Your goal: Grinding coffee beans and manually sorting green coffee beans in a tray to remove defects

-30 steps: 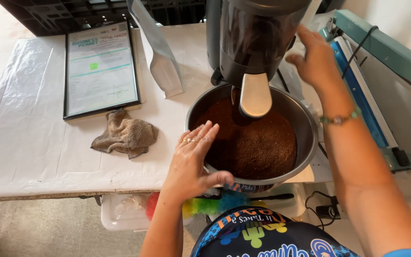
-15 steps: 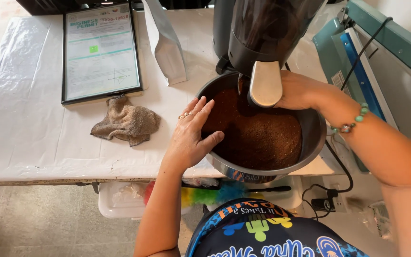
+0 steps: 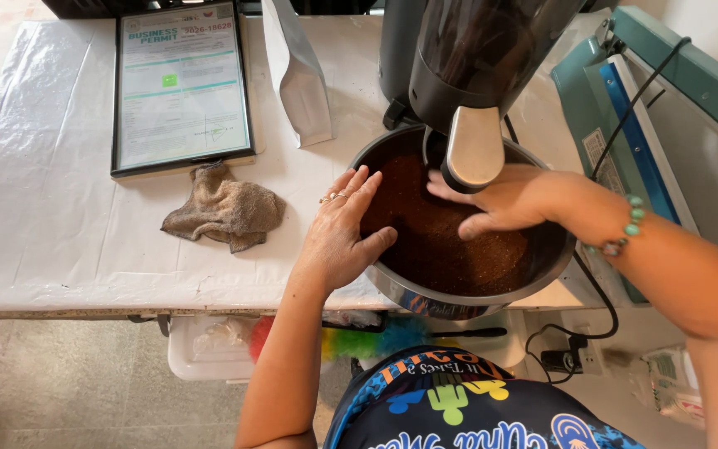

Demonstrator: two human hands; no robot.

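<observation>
A round metal bowl (image 3: 459,298) full of brown ground powder (image 3: 434,245) stands at the table's front edge, under the silver spout (image 3: 474,148) of a dark grinder machine (image 3: 479,50). My left hand (image 3: 341,233) rests flat against the bowl's left rim, thumb hooked over it, rings on the fingers. My right hand (image 3: 500,199) reaches in from the right and lies palm down on the powder just below the spout, fingers spread. It holds nothing.
A framed document (image 3: 180,87) lies at the back left, with a crumpled brown cloth (image 3: 224,208) in front of it. A white pouch (image 3: 299,75) stands beside the grinder. A teal sealing machine (image 3: 666,125) sits at the right. A white plastic sheet (image 3: 51,208) covers the table.
My right hand came down from beside the grinder into the bowl and now lies spread on the powder. My left hand has stayed on the bowl's rim.
</observation>
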